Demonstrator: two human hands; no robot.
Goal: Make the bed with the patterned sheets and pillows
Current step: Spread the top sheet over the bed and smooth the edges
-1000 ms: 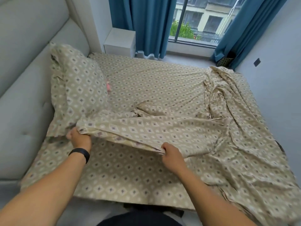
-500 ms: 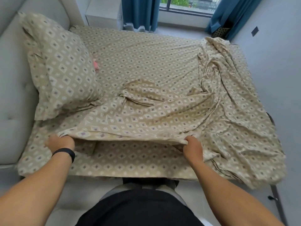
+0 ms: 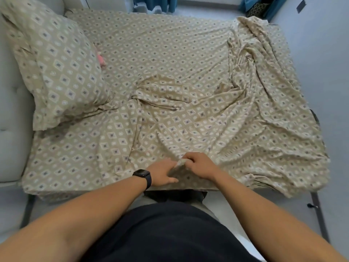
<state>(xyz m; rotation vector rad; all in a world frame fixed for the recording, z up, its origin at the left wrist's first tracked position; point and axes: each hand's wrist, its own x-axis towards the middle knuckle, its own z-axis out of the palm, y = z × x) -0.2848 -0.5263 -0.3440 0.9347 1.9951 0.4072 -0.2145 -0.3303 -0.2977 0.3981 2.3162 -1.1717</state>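
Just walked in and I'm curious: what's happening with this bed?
A person is making the bed. Both hands meet at the near edge: the right hand pinches a fold of the patterned top sheet, and the left hand rests on the sheet beside it, fingers fairly straight. The sheet lies rumpled, bunched mostly toward the right side. One pillow leans at the headboard, with something small and pink beside it.

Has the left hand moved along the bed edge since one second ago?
Yes. The left hand has shifted away from the pillow, along the near bed edge, and now meets the right hand on the top sheet.
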